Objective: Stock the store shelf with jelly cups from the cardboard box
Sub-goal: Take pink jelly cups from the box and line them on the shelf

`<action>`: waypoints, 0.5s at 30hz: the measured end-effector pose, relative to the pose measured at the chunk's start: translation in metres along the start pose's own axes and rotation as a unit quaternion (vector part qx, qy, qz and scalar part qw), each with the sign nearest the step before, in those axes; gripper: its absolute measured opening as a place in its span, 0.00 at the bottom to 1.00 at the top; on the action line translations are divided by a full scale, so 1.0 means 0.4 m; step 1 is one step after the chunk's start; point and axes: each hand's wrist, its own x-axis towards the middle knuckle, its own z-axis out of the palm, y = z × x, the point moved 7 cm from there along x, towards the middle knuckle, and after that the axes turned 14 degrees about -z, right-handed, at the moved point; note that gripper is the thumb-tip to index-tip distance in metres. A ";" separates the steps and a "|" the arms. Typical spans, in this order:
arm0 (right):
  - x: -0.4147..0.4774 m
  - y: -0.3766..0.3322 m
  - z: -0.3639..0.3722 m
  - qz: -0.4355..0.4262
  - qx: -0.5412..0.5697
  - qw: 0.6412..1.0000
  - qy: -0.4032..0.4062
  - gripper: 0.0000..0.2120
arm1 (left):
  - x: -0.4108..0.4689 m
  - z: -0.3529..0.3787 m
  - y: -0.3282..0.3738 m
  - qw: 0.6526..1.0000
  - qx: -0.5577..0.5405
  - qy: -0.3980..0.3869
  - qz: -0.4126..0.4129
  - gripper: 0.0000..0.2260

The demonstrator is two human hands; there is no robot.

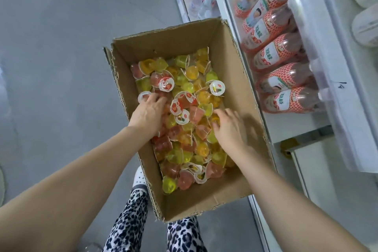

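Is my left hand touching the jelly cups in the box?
Touching. The head view shows the left hand curled directly onto the jelly cups.

Smooth grey floor [61,47], white shelving [298,127]

The cardboard box [235,63] stands open-topped, so entry from above is free; its tall walls block sideways reach to the jelly cups [184,120]. The left grip [147,112] and right grip [231,127] occupy its middle. Its right wall stands close beside the shelf [296,127], whose tier is packed with netted bottles [274,55]. The floor [61,47] to the left lies open.
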 end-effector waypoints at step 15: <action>0.133 -0.018 0.169 0.036 0.012 0.996 -0.081 0.26 | 0.156 0.153 -0.014 0.995 0.010 -0.094 -0.010 0.26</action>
